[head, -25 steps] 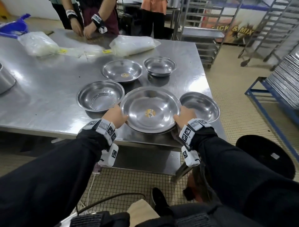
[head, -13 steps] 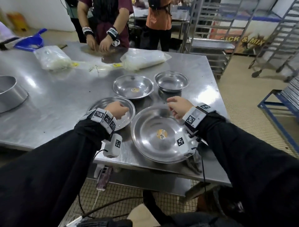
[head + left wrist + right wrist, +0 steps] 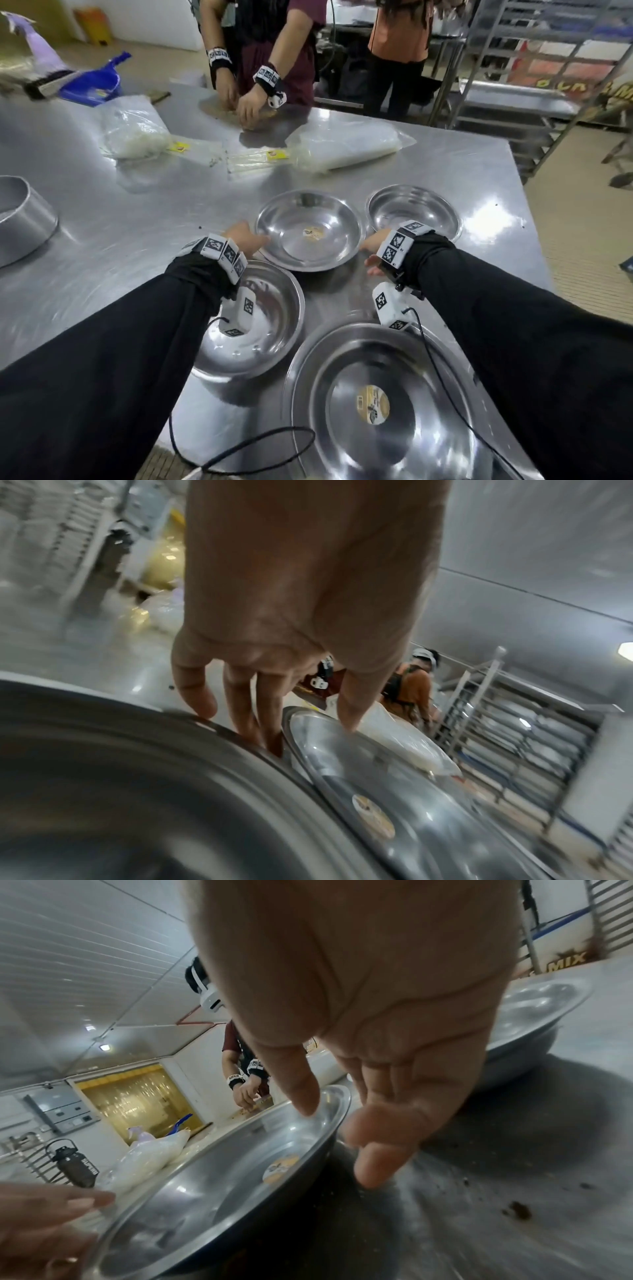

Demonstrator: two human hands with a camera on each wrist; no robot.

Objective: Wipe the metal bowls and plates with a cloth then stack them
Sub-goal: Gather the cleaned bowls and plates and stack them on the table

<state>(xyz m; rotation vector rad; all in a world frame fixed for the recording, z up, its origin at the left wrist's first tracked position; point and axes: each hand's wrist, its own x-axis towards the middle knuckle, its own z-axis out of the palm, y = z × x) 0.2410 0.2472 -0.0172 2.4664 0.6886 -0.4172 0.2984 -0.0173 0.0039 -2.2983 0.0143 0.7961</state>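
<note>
Several shiny metal bowls sit on the steel table (image 3: 120,240). A mid-sized bowl with a yellow sticker (image 3: 308,212) lies between my two hands. My left hand (image 3: 246,240) is at its left rim, fingers pointing down beside the edge and the thumb (image 3: 346,712) on the rim. At the right rim is my right hand (image 3: 370,248), held open, thumb (image 3: 294,1091) over the bowl's edge (image 3: 212,1177), fingers outside the wall. A plain bowl (image 3: 267,329) is under my left wrist. The largest stickered bowl (image 3: 342,428) sits nearest me. A small bowl (image 3: 411,209) stands behind my right wrist.
Two clear plastic bags (image 3: 137,133) (image 3: 346,144) lie further back. Another person's hands (image 3: 250,102) work at the far edge. A round metal pot (image 3: 20,219) stands at the left, a blue dustpan (image 3: 92,85) behind it. Metal rack trolleys (image 3: 513,102) stand right of the table.
Both hands let go of the largest stickered bowl, which now rests near the front edge, and reached forward to the two sides of the mid-sized stickered bowl.
</note>
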